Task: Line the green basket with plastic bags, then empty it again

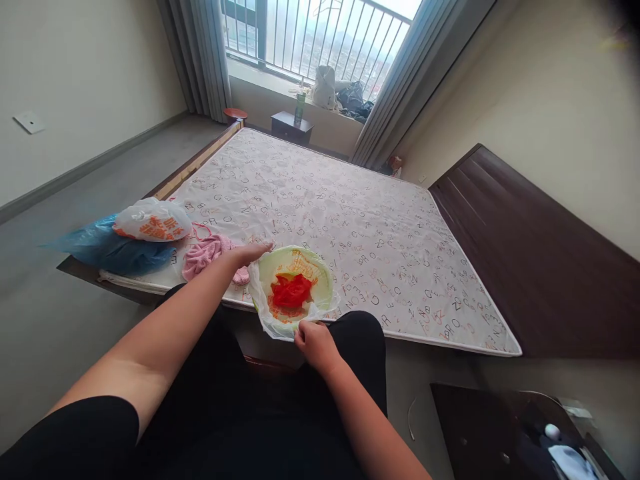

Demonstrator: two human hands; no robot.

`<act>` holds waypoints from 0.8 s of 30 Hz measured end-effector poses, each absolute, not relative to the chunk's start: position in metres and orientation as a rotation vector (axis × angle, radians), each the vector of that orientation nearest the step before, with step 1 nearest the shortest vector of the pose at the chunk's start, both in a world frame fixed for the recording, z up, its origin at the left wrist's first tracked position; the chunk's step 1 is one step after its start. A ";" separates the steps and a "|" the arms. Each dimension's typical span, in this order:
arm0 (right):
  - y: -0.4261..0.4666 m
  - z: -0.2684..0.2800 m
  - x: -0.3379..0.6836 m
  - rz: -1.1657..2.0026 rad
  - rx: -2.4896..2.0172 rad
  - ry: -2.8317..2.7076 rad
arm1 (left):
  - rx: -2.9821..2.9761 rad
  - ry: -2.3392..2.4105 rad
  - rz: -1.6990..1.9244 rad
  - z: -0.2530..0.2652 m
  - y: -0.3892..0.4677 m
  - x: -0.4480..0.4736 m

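Note:
A light-green bin stands in front of me between my knees, lined with a white plastic bag whose edge folds over the rim. Orange print shows through the bag, and a crumpled red piece lies inside. My left hand reaches to the far left rim with its fingers stretched out, touching or just above the bag; the fingertips are partly hidden. At the near rim, my right hand is closed around the edge of the bag.
A letter-patterned mattress fills the middle. On its left corner lie a pink cloth, a white printed bag and a blue plastic bag. A dark headboard stands right; a nightstand is at lower right.

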State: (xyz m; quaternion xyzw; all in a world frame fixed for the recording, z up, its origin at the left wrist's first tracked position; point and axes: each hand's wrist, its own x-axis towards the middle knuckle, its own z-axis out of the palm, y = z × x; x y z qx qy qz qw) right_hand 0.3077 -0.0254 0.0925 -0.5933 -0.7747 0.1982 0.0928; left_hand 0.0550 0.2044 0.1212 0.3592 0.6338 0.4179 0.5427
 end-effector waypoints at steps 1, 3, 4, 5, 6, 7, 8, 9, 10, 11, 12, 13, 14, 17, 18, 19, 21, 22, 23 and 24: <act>-0.026 0.092 0.309 0.595 -1.745 -2.315 | 0.810 1.489 0.869 0.117 0.203 0.056; -0.028 0.092 0.313 0.617 -1.719 -2.337 | 0.700 1.403 0.557 0.110 0.199 0.056; -0.029 0.091 0.315 0.628 -1.712 -2.343 | 0.651 1.353 0.439 0.106 0.197 0.055; -0.030 0.091 0.317 0.635 -1.708 -2.347 | 0.610 1.312 0.368 0.103 0.196 0.053; -0.030 0.090 0.318 0.641 -1.703 -2.353 | 0.583 1.288 0.345 0.100 0.195 0.051; -0.031 0.090 0.320 0.647 -1.697 -2.361 | 0.566 1.276 0.338 0.098 0.195 0.049; -0.031 0.089 0.321 0.655 -1.690 -2.370 | 0.567 1.268 0.334 0.097 0.195 0.046; -0.032 0.089 0.321 0.663 -1.682 -2.378 | 0.587 1.259 0.327 0.097 0.196 0.043; -0.032 0.088 0.322 0.673 -1.672 -2.385 | 0.634 1.256 0.323 0.098 0.198 0.040; -0.032 0.088 0.322 0.680 -1.663 -2.388 | 0.709 1.269 0.331 0.100 0.201 0.037; -0.032 0.087 0.322 0.686 -1.655 -2.387 | 0.810 1.303 0.361 0.103 0.203 0.034; -0.031 0.087 0.322 0.687 -1.647 -2.382 | 0.931 1.365 0.421 0.107 0.206 0.032; -0.031 0.086 0.321 0.683 -1.639 -2.374 | 1.070 1.452 0.510 0.112 0.208 0.031; -0.028 0.086 0.318 0.656 -1.620 -2.362 | 1.558 1.737 0.935 0.127 0.204 0.033; -0.027 0.085 0.317 0.647 -1.615 -2.363 | 1.724 1.780 1.075 0.131 0.199 0.036; -0.027 0.085 0.316 0.641 -1.612 -2.367 | 1.884 1.779 1.175 0.135 0.193 0.040; -0.025 0.084 0.315 0.640 -1.614 -2.364 | 2.164 1.660 1.214 0.139 0.176 0.047; -0.024 0.084 0.315 0.642 -1.619 -2.354 | 2.261 1.583 1.167 0.139 0.167 0.050; -0.024 0.083 0.315 0.646 -1.626 -2.338 | 2.316 1.523 1.118 0.138 0.158 0.052; -0.023 0.082 0.316 0.651 -1.634 -2.318 | 2.329 1.491 1.088 0.136 0.150 0.053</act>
